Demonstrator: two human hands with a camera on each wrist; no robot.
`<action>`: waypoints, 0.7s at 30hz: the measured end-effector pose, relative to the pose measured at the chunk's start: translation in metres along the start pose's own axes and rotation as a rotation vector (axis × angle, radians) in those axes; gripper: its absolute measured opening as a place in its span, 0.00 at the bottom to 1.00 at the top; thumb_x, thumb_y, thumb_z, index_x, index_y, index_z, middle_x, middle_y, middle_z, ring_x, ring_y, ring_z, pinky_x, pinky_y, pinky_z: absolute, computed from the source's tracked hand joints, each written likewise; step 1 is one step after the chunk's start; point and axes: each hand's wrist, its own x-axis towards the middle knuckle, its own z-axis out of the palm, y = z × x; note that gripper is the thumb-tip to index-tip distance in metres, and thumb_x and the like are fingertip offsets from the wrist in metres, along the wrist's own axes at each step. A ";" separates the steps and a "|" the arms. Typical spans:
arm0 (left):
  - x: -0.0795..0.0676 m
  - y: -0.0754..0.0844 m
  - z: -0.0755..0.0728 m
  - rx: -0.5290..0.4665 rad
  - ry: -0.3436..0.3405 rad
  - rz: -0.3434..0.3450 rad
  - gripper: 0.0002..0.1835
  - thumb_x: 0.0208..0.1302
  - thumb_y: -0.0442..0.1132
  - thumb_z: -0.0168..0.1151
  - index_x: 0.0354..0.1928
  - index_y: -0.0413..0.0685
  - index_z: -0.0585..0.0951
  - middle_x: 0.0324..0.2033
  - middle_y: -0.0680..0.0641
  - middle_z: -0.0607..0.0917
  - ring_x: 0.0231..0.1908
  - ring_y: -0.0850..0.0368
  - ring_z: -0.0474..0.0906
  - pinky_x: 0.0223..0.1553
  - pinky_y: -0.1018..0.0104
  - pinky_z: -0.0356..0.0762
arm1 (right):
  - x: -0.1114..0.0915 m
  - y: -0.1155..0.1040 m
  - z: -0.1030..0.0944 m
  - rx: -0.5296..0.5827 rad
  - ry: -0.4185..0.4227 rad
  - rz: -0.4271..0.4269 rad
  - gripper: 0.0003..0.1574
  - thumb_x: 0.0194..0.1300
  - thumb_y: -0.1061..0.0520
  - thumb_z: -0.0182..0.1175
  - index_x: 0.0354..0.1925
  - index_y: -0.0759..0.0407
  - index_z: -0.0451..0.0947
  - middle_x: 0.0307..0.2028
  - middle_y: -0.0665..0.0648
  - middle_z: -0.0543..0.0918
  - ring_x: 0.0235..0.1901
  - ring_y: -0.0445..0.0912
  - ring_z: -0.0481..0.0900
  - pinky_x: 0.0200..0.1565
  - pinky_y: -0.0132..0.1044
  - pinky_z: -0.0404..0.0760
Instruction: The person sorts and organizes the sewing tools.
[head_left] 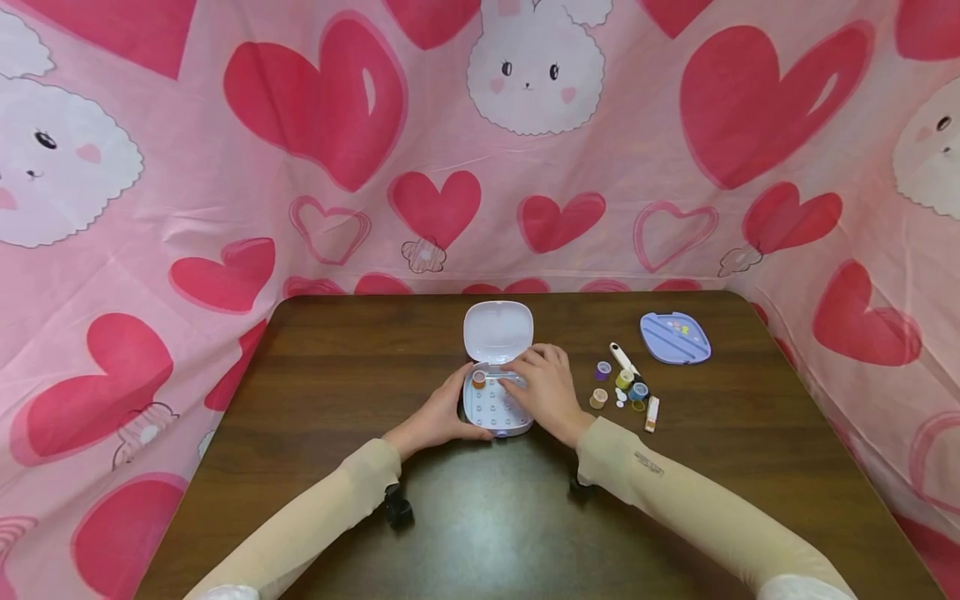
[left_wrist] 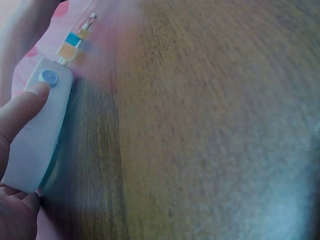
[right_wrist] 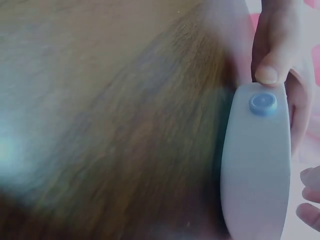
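Note:
In the head view, a small white sewing box (head_left: 491, 414) stands on the table with its lid (head_left: 498, 332) tipped up at the back. Its tray has rows of pegs, and an orange thread spool (head_left: 478, 380) sits at the back left. My left hand (head_left: 438, 421) grips the box's left side, thumb along the front by the blue button (left_wrist: 49, 78). Over the back right of the tray is my right hand (head_left: 551, 387), its fingers bent down into the box. Whether they pinch anything is hidden in the head view. The right wrist view shows only some fingertips (right_wrist: 311, 182).
Right of the box lie purple (head_left: 603, 370), yellow-green (head_left: 625, 380), blue (head_left: 638, 392) and tan thread spools (head_left: 598, 398). Around them are white buttons (head_left: 620, 397), a white-handled tool (head_left: 622, 357) and a small white-and-orange item (head_left: 652, 414). Farther back lies a blue-violet tray (head_left: 675, 338).

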 end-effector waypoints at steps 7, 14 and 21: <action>0.000 0.000 0.000 0.005 -0.006 -0.022 0.68 0.47 0.52 0.87 0.82 0.44 0.50 0.75 0.39 0.63 0.71 0.45 0.66 0.74 0.45 0.63 | -0.013 0.011 -0.014 0.070 -0.009 0.052 0.14 0.65 0.52 0.75 0.48 0.54 0.91 0.42 0.55 0.89 0.57 0.57 0.73 0.67 0.60 0.63; -0.001 0.003 -0.001 0.016 -0.016 -0.053 0.69 0.47 0.53 0.86 0.82 0.44 0.50 0.77 0.40 0.61 0.73 0.44 0.63 0.75 0.44 0.60 | -0.027 0.025 -0.026 0.090 0.033 0.087 0.14 0.61 0.53 0.78 0.45 0.53 0.91 0.41 0.55 0.89 0.59 0.59 0.73 0.67 0.60 0.62; -0.001 0.003 -0.001 0.024 -0.017 -0.067 0.69 0.47 0.53 0.86 0.82 0.44 0.49 0.77 0.40 0.61 0.74 0.45 0.62 0.76 0.46 0.59 | -0.039 0.038 -0.036 0.110 0.081 0.102 0.16 0.58 0.55 0.79 0.45 0.55 0.91 0.40 0.57 0.90 0.58 0.62 0.74 0.65 0.61 0.62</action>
